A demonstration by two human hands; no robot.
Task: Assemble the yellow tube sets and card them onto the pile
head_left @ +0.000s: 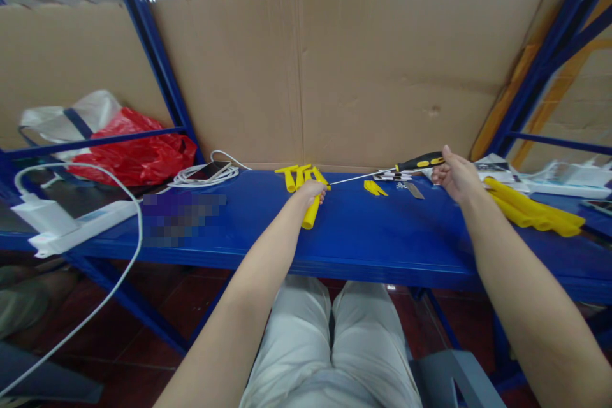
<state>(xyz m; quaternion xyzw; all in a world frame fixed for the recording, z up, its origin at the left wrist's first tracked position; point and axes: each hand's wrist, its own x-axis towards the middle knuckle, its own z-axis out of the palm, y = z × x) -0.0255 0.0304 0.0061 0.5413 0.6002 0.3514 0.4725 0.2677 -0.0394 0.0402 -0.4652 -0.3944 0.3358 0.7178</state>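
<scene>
My left hand is closed round a yellow plastic tube-shaped piece, whose lower end sticks out below my fingers. My right hand grips the end of the black-and-yellow handle of a long screwdriver. Its thin shaft runs leftward, and the tip meets the piece at my left hand; the exact contact is hidden by my fingers. Just behind my left hand stand several similar yellow pieces. Small flat yellow parts lie between my hands, with a small metal plate nearer my right hand.
Yellow tubes lie at the right beside a white power strip. At the left are a coiled white cable, a red plastic bag and another power strip. A cardboard panel rises behind the blue bench.
</scene>
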